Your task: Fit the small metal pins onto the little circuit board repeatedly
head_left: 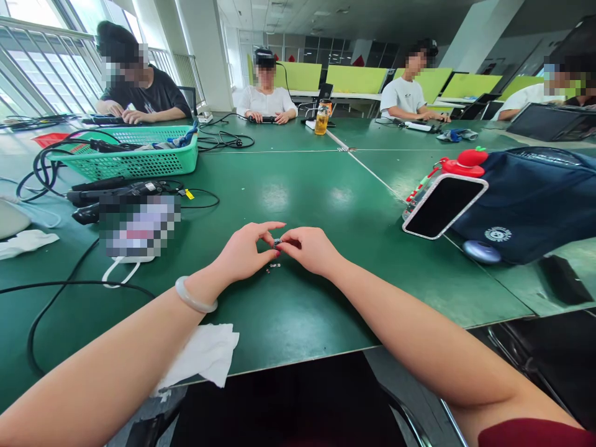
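My left hand and my right hand meet over the middle of the green table. Between their fingertips is a tiny grey, metallic-looking piece, too small to name. Thumb and fingers of the left hand pinch it from one side, with one finger stretched out above. The right hand's thumb and forefinger close on its other side. Just below the hands, several tiny loose pieces lie on the tabletop. A pale bangle circles my left wrist.
White tissue lies by the front edge under my left forearm. A green basket, cables and black devices occupy the left. On the right, a phone leans by a dark blue bag. Several people sit across the table.
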A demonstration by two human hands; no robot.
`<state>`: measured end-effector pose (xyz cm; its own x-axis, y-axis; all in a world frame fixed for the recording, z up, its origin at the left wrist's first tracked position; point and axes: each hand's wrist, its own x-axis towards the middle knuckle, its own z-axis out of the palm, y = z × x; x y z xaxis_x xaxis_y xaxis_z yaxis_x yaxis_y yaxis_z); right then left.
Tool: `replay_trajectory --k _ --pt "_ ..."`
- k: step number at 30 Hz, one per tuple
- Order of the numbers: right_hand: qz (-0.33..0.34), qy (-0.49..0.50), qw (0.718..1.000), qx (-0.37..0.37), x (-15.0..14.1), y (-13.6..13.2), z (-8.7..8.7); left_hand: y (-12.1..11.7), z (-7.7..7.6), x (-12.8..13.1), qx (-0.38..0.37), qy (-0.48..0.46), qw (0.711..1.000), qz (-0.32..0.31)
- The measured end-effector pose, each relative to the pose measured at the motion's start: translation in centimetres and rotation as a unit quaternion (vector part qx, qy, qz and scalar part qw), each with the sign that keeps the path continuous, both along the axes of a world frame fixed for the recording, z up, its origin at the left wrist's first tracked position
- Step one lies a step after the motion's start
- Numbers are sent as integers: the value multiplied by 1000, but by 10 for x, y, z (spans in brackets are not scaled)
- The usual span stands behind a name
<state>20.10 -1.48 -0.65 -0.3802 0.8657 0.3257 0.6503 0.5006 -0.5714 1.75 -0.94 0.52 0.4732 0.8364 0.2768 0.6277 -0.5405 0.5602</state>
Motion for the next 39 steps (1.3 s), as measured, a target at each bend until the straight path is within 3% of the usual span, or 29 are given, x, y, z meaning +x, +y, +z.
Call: replay_trajectory --k 6,10,16,20,29,39 --pt "36 -30 998 -30 1 4 -3 0 2 -1 9 61 998 -23" --pt "26 -45 998 -38 3 3 -3 4 2 -4 -1 60 998 24" --pt "90 -115 989 -14 -3 -1 -9 12 2 -10 -46 49 994 88" --pt "81 -138 987 -12 -5 -1 -10 15 -2 -11 -56 42 991 114" --pt "-17 -126 991 -35 5 6 -5 17 -9 -12 -81 29 992 90" --pt "49 -40 998 -23 8 4 -3 17 -8 -12 -95 19 992 86"
